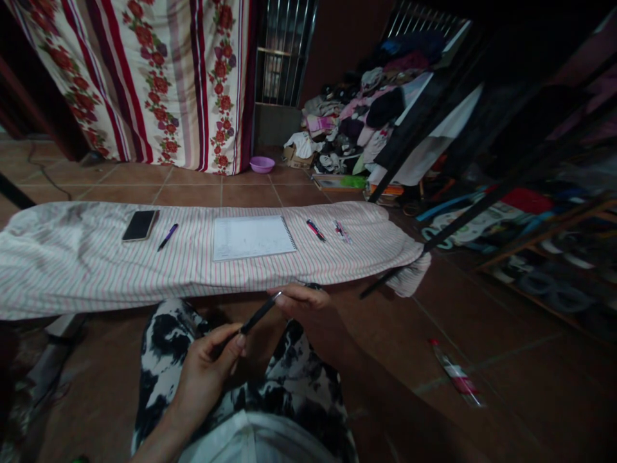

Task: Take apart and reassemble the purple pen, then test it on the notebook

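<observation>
Left hand [205, 370]: pinching black pen [260, 314], lower centre
Right hand [303, 301]: narrow grip, pen's upper end
Cloth [183, 273]: near edge by right hand, mid-frame
Notebook [253, 238]: centre, cloth showing both sides

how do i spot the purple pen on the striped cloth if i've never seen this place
Find the long striped cloth stretching across the view beyond the person's knees. On it, look between the dark-screened phone and the open spiral notebook. The purple pen lies slanted there; its colour sets it apart from the red-and-black pen right of the notebook.
</observation>
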A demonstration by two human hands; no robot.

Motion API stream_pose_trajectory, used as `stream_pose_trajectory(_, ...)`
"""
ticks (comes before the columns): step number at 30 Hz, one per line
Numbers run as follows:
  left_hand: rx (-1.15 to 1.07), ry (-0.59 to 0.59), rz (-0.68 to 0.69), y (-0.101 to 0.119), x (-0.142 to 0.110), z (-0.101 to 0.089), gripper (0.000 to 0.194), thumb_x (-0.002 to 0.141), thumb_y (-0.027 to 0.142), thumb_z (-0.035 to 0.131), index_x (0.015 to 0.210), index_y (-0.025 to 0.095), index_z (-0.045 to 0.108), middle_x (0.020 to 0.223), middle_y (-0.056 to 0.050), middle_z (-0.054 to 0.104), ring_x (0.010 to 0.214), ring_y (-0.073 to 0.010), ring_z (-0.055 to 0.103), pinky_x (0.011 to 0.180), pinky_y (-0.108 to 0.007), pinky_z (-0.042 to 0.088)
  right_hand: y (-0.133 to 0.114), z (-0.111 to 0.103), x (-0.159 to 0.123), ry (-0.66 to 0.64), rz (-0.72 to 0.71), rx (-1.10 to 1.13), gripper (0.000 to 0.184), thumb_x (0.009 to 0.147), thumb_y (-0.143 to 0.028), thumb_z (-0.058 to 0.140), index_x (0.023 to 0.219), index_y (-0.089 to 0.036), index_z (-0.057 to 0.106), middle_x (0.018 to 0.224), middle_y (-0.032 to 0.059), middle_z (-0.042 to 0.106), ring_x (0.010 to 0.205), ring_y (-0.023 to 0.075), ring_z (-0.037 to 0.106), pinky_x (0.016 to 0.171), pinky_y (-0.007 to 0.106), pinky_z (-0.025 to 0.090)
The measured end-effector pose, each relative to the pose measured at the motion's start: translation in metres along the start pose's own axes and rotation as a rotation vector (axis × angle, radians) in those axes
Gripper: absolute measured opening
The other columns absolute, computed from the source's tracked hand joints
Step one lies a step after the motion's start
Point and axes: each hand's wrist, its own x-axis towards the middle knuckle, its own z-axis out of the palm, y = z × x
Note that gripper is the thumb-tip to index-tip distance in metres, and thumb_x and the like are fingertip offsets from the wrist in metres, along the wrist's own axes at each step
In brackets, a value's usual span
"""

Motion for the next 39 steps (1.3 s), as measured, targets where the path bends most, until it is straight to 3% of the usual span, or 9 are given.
stream_pose_trajectory(4,0.143,0.094,0.188,-0.003,0.001,0.0,0.018,0.073,0.031,0.064,0.082,0.02,0.074,0.063,-0.001,0.065,0.058,-0.0143,0.059,0.053,-0.023,0.049,0.002,0.003,0.001,0.046,-0.026,0.009,0.02,0.073,-0.036,0.064,0.082,-0.02,0.072,0.078,0.0015,0.066,0.075,0.0148,0.058,0.066,0.025,0.044)
stream_pose_trajectory(7,0.191,0.16,0.239,-0.003,0.001,0.002,0.017,0.072,0.03,0.064,0.081,0.02,0.074,0.067,-0.002,0.068,0.063,-0.0168,0.063,0.056,-0.025,0.051,0.004,0.007,0.001,0.089,-0.011,0.038,0.02,0.072,-0.035,0.064,0.081,-0.02,0.072,0.075,0.0014,0.066,0.072,0.015,0.058,0.065,0.025,0.044)
stream_pose_trajectory(10,0.175,0.157,0.196,-0.002,0.0,0.004,0.018,0.072,0.03,0.063,0.081,0.019,0.074,0.066,-0.001,0.067,0.064,-0.0164,0.062,0.057,-0.024,0.051,0.003,0.008,0.0,0.087,0.017,0.06,0.023,0.071,-0.037,0.064,0.083,-0.019,0.072,0.073,0.0012,0.066,0.071,0.015,0.058,0.064,0.025,0.044)
stream_pose_trajectory(16,0.07,0.056,0.02,-0.003,-0.002,0.002,0.025,0.074,0.033,0.061,0.089,0.017,0.073,0.056,0.002,0.061,0.044,-0.01,0.052,0.041,-0.019,0.041,0.0,0.007,-0.001,0.051,0.016,0.12,0.023,0.07,-0.036,0.065,0.086,-0.02,0.073,0.072,0.0001,0.065,0.07,0.0138,0.057,0.064,0.025,0.043)
stream_pose_trajectory(21,0.182,0.144,0.203,-0.005,-0.002,0.003,0.017,0.073,0.028,0.063,0.084,0.019,0.074,0.069,-0.002,0.068,0.066,-0.0159,0.063,0.06,-0.023,0.05,0.004,0.01,0.001,0.134,-0.012,0.121,0.016,0.068,-0.033,0.066,0.077,-0.02,0.073,0.069,-0.0005,0.064,0.069,0.0139,0.055,0.064,0.025,0.041)
stream_pose_trajectory(26,0.312,0.185,0.336,-0.004,-0.004,0.005,0.017,0.077,0.025,0.06,0.087,0.019,0.073,0.071,-0.002,0.069,0.066,-0.016,0.065,0.056,-0.021,0.051,0.004,0.013,0.0,0.144,0.064,0.186,0.021,0.068,-0.034,0.065,0.081,-0.019,0.072,0.059,-0.0023,0.056,0.059,0.0108,0.048,0.057,0.023,0.037)
stream_pose_trajectory(30,0.378,0.211,0.484,0.001,-0.008,0.005,0.017,0.079,0.021,0.058,0.089,0.016,0.071,0.078,-0.004,0.071,0.073,-0.0165,0.066,0.065,-0.022,0.052,0.003,0.016,-0.003,0.158,0.021,0.273,0.021,0.067,-0.035,0.068,0.079,-0.018,0.072,0.059,-0.0023,0.053,0.057,0.0086,0.043,0.055,0.022,0.034)
stream_pose_trajectory(39,0.427,0.187,0.513,0.015,-0.019,0.01,0.019,0.083,0.022,0.055,0.093,0.016,0.069,0.079,-0.004,0.07,0.07,-0.0152,0.066,0.063,-0.021,0.052,-0.005,0.015,-0.009,0.148,-0.013,0.389,0.027,0.063,-0.04,0.073,0.078,-0.017,0.072,0.058,-0.0016,0.053,0.057,0.0093,0.043,0.054,0.023,0.032)
